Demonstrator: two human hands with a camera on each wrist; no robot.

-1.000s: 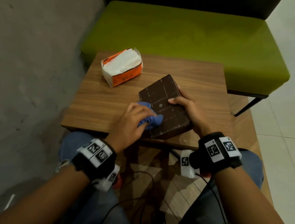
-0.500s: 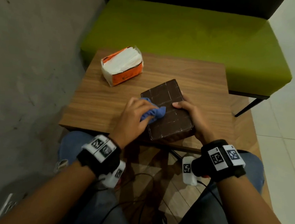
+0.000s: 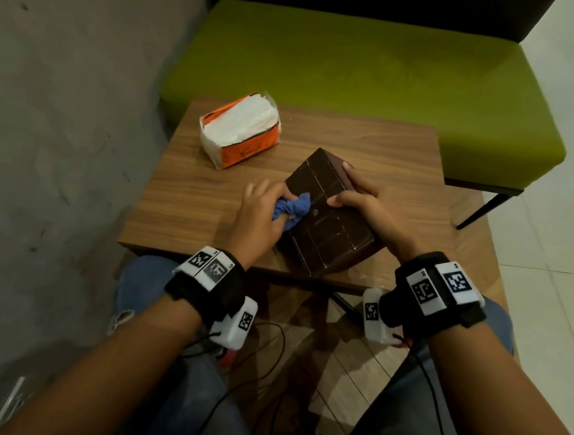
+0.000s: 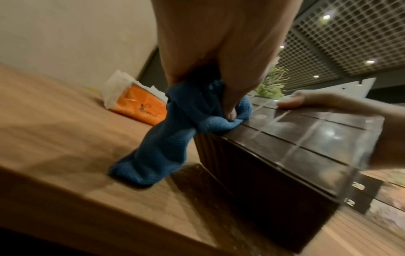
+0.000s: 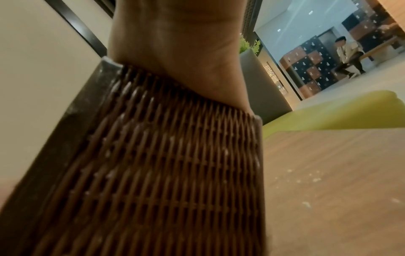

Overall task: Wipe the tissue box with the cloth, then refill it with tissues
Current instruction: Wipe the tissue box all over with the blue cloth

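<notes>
A dark brown tissue box [image 3: 326, 220] with a grid-lined top and ribbed sides [image 5: 171, 169] lies at an angle on the wooden table [image 3: 183, 205]. My left hand [image 3: 262, 208] grips a bunched blue cloth [image 3: 293, 209] and presses it on the box's left top edge; the cloth's tail [image 4: 153, 155] hangs down to the table. My right hand [image 3: 359, 199] holds the box from its right side, thumb on the top and fingers round the far side. An orange pack of white tissues [image 3: 241, 129] lies at the table's far left.
A green bench seat [image 3: 358, 78] stands right behind the table. A grey wall [image 3: 62, 131] runs along the left. Cables [image 3: 267, 363] hang below the table's near edge, between my knees. Small white crumbs [image 5: 306, 181] dot the table right of the box.
The cloth has slid along the box top toward its far end. My right hand has shifted farther up the box, its fingers now round the far side.
</notes>
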